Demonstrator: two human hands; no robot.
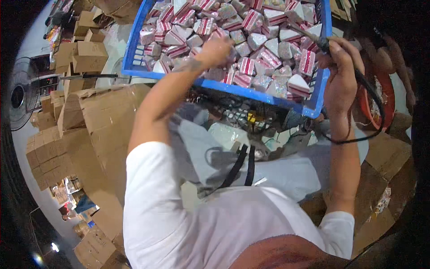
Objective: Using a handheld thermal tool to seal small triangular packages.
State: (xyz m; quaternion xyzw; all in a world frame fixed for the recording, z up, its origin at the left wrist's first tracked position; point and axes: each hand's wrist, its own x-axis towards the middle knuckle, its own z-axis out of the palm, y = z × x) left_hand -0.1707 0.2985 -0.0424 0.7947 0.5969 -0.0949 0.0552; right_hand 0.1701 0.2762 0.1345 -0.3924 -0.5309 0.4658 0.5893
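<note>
Wedges [307, 62], pink-striped, fill the blue crate [251, 92] beneath the left hand [217, 52].

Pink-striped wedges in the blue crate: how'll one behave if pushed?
Flat sides suggest a wedge would slide or tip rather than roll. Shiny glints hint at a slick surface. Crisp edges despite stacking suggest it's fairly stiff.

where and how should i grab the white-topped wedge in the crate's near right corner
Probably pinch the white-topped wedge across its opposite sides, coming from above: its white face is turned mostly upward, while the crate's near rim stands close on the near side. The left hand seems better suited, since the right hand holds a corded tool.
</note>
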